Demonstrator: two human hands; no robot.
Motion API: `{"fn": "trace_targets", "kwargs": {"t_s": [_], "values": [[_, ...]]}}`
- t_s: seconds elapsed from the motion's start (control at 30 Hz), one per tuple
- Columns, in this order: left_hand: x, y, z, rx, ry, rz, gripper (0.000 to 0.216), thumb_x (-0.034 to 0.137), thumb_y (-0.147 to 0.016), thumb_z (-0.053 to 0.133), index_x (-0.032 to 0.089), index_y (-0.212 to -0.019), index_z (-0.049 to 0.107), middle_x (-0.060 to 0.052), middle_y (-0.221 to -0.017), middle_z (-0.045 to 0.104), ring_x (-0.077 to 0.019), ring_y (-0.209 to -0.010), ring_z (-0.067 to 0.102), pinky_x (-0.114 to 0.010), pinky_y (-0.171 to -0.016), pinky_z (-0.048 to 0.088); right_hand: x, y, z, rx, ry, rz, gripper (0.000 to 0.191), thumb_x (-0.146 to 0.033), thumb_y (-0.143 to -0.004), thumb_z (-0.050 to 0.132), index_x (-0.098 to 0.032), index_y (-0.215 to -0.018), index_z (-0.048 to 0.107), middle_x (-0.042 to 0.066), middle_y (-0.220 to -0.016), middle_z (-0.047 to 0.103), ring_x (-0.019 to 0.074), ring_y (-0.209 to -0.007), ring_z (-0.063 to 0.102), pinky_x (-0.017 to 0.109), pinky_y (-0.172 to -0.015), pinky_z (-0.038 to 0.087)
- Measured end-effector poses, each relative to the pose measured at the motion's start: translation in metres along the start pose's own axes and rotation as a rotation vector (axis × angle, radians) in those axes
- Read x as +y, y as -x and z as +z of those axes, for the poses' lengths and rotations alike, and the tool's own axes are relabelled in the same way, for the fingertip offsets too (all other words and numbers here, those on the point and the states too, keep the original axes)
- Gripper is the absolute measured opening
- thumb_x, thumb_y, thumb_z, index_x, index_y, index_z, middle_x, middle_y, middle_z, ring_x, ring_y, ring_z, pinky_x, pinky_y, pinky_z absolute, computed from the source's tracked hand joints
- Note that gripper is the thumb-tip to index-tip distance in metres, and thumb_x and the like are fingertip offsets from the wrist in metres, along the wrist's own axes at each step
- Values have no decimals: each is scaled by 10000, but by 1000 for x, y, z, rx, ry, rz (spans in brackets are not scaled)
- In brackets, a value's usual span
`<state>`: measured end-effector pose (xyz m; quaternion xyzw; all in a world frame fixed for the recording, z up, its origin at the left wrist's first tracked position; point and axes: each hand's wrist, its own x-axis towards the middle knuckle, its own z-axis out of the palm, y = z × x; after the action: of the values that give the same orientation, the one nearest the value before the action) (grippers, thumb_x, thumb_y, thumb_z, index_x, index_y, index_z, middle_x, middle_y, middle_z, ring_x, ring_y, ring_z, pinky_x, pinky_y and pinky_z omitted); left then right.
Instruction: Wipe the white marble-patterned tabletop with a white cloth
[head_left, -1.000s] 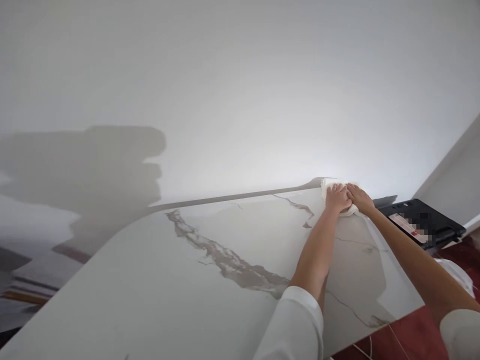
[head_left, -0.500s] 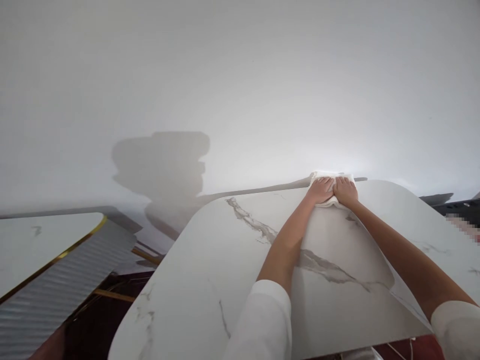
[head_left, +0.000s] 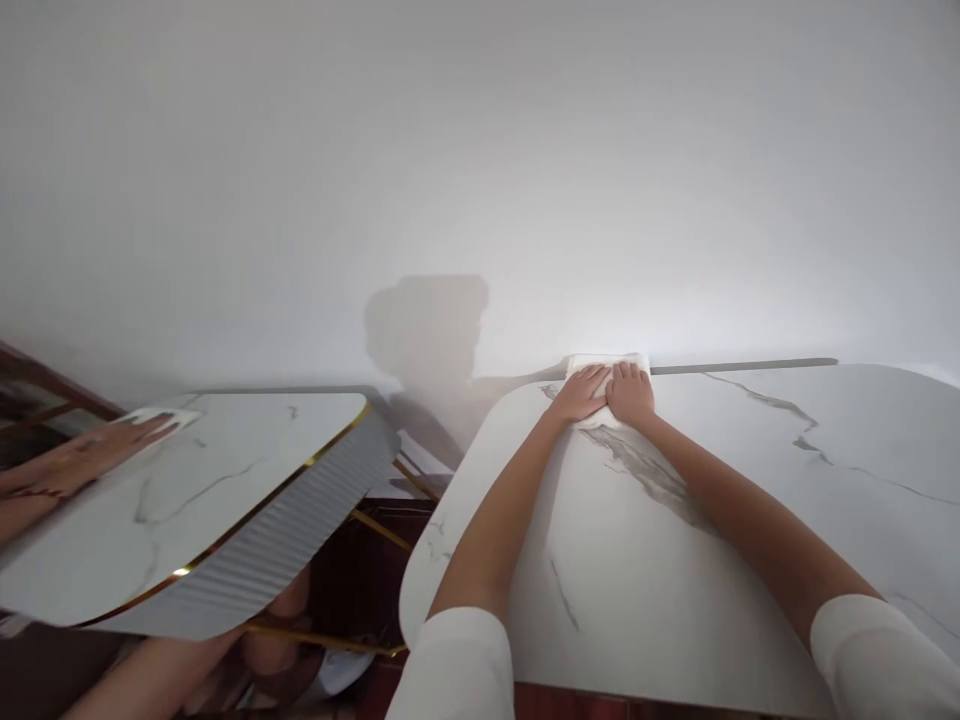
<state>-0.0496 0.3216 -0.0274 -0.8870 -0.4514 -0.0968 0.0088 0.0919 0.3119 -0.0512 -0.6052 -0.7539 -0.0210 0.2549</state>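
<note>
A folded white cloth [head_left: 606,361] lies at the far edge of a white marble-patterned tabletop [head_left: 637,620], close to the wall. My left hand [head_left: 583,393] rests flat on the cloth's left part, its fingers pointing toward the wall and slightly spread. Beside it, my right hand [head_left: 631,390] presses the right part, palm down with fingers stretched out. Both thumbs sides are close together over the cloth. Neither hand's fingers wrap around it; the cloth's underside is hidden.
A pale wall [head_left: 600,180] rises behind the tabletop. To the left stands a second marble-patterned table [head_left: 225,470] with gold trim and a ribbed grey side. Another person's hand [head_left: 142,432] lies on a white cloth there. Gold-coloured legs [head_left: 382,528] show in the gap between.
Both my hands have slid left along the far edge with the cloth, nearer the grey vein. The view has turned left, bringing in the other person's arm and more of the second table.
</note>
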Motion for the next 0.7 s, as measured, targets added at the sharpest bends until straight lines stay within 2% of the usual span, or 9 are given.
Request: {"fn": "trace_targets", "kwargs": {"t_s": [0.17, 0.27, 0.37, 0.53, 0.7], "values": [[-50, 42, -14, -4, -25, -50, 644, 347, -859, 441, 116, -1441, 286, -105, -1514, 282, -190, -1400, 224, -360, -1149, 172, -62, -8, 15, -103, -98, -59, 557, -259, -919, 251, -26, -1420, 328, 163, -1500, 291, 302, -1395, 207, 506, -1105, 164], [-75, 66, -23, -22, -34, -54, 663, 354, -867, 420, 91, -1451, 247, -113, -1526, 248, -197, -1408, 200, -371, -1153, 160, -96, -13, 22, -130, -120, -124, 551, -234, -917, 238, -47, -1429, 320, 133, -1508, 284, 257, -1405, 188, 481, -1129, 98], [-92, 90, -32, -52, -49, -65, 659, 359, -878, 388, 99, -1460, 220, -101, -1538, 209, -197, -1414, 177, -385, -1155, 146, -124, -15, 29, -130, -159, -196, 544, -228, -915, 251, -88, -1436, 317, 100, -1508, 297, 247, -1404, 196, 484, -1127, 108], [-99, 126, -37, -50, -64, -132, 645, 382, -886, 334, 99, -1456, 230, -85, -1543, 196, -204, -1419, 154, -397, -1150, 143, -148, 0, 30, -146, -224, -220, 564, -252, -921, 259, -39, -1443, 288, 103, -1509, 294, 276, -1403, 189, 448, -1125, 154], [-83, 160, -41, -49, -48, -88, 680, 434, -878, 269, 71, -1453, 241, -98, -1539, 208, -202, -1422, 144, -364, -1154, 111, -167, 35, 13, -188, -177, -129, 596, -288, -927, 236, 19, -1437, 269, 144, -1518, 251, 317, -1401, 177, 457, -1130, 133]]}}
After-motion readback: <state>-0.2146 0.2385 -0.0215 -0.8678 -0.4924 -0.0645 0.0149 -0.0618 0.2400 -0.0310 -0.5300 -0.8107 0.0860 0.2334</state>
